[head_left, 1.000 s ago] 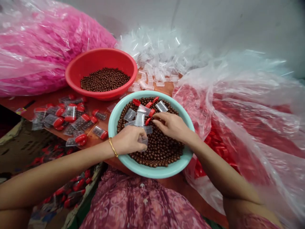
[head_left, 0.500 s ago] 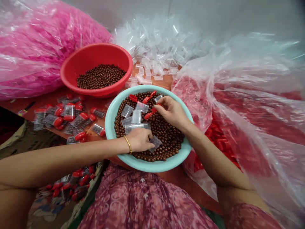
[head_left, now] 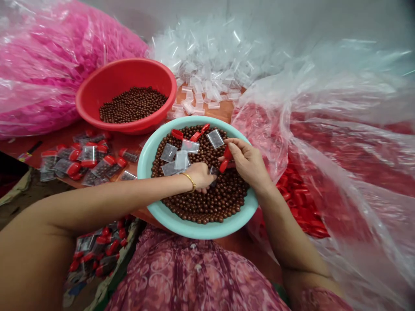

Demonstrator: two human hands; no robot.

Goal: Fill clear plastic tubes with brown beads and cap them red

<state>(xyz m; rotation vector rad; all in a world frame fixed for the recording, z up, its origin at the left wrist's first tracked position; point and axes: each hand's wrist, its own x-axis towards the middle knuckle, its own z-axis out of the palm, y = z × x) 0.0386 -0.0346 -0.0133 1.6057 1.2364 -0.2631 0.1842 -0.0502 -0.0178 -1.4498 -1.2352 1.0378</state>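
A light-blue basin [head_left: 194,229] holds many brown balls [head_left: 207,207]. My left hand [head_left: 199,175], with a gold bangle at the wrist, is closed on a small clear plastic container [head_left: 213,175] low over the balls. My right hand [head_left: 248,162] pinches a red cap [head_left: 226,159] at the right side of the basin, close to the container. Several clear containers [head_left: 182,160] lie on the balls left of my hands, and another clear container [head_left: 215,138] lies near my right fingertips. Two more red caps [head_left: 195,136] rest at the back of the basin.
Behind stands a red basin [head_left: 81,103] of brown balls. Filled red-capped containers [head_left: 89,155] lie at left, with more in a sack [head_left: 100,246] below. A heap of clear containers [head_left: 207,86], a pink bag [head_left: 48,65] and a bag of red caps [head_left: 298,198] surround the basins.
My left hand has moved right and up with the clear container. My right hand has moved right and slightly down, bringing the red cap closer to the container.
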